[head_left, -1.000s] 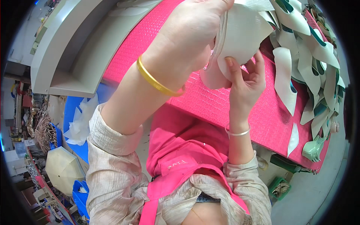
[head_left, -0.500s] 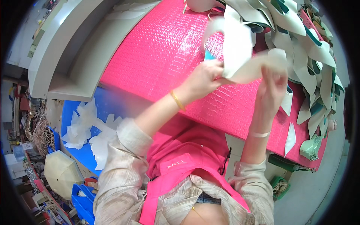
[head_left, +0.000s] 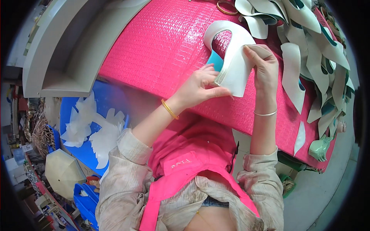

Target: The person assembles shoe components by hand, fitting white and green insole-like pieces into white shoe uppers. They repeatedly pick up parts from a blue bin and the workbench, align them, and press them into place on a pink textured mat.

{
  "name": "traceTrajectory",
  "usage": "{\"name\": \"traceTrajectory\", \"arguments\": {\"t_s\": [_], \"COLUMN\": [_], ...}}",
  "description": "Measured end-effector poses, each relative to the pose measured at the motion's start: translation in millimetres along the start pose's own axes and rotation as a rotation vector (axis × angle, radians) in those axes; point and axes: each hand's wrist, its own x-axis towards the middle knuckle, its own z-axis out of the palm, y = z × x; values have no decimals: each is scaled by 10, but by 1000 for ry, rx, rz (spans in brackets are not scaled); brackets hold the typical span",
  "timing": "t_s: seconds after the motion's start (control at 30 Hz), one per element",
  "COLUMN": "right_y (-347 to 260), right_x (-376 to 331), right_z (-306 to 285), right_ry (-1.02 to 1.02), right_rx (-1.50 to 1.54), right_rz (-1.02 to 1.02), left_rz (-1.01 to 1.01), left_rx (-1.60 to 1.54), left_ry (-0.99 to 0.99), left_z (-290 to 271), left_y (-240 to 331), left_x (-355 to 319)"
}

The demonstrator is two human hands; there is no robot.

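A white shoe upper [head_left: 238, 63] with a teal inner side is held up over the pink-covered table, its curved opening toward the far left. My right hand [head_left: 264, 65] pinches its right edge, thumb on the white face and fingers curled behind. At the lower left corner my left hand [head_left: 202, 86] grips the piece's edge, thumb along the bottom and fingers partly raised. A narrow shiny strip runs along that edge. More white shoe uppers [head_left: 293, 73] lie heaped on the right of the table.
The quilted pink table cover [head_left: 154, 50] spreads before me. A grey-white curved cabinet [head_left: 73, 65] stands left. White scraps [head_left: 102, 142] lie on a blue surface [head_left: 71, 115]. A tape roll [head_left: 227, 7] is at the far side; a green brush-like thing [head_left: 320, 149] lies near the right edge.
The shoe upper has turned and come to rest, its lower edge now facing me. My right hand has shifted left and slightly up; my left hand has moved lower and to the left.
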Motion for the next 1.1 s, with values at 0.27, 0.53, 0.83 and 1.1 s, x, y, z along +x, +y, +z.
{"name": "traceTrajectory", "arguments": {"t_s": [0.27, 0.53, 0.83, 1.1], "right_y": [83, 140, 115, -106], "right_x": [-371, -414, -287, -334], "right_z": [167, -264, -126, 1], "right_ry": [-51, -22, 390, -275], "right_rx": [-95, 330, -134, 139], "right_rz": [-11, 488, -177, 135], "left_rz": [-517, -374, -579, -477], "left_rx": [-500, -635, -206, -867], "left_ry": [-18, 221, -101, 840], "left_z": [1, 253, 300, 266], "left_y": [188, 232, 245, 283], "left_x": [30, 6, -295, 402]}}
